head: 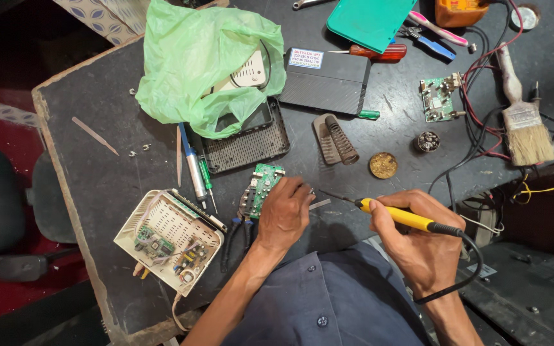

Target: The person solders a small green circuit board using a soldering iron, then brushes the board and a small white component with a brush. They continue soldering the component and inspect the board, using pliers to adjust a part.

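The right hand (418, 234) is closed around a yellow-handled soldering iron (400, 216), gripped like a pen, its thin dark tip pointing left toward the left hand; a black cord trails from the handle's rear and loops down past the wrist. The left hand (285, 211) rests palm down on the dark worn worktable (97, 186), fingers curled and pressing on the lower edge of a small green circuit board (261, 186) that lies just beyond its knuckles. Left of the board lie a blue-and-white pen-shaped tool (193, 168) and a green-handled screwdriver (206, 181). Further left sits an opened white plastic device case (169, 240) with boards inside. Beyond the hands are a coiled metal iron stand (336, 139), a round brass tin (383, 165), a black ventilated cover (248, 144) and a crumpled green plastic bag (193, 57).
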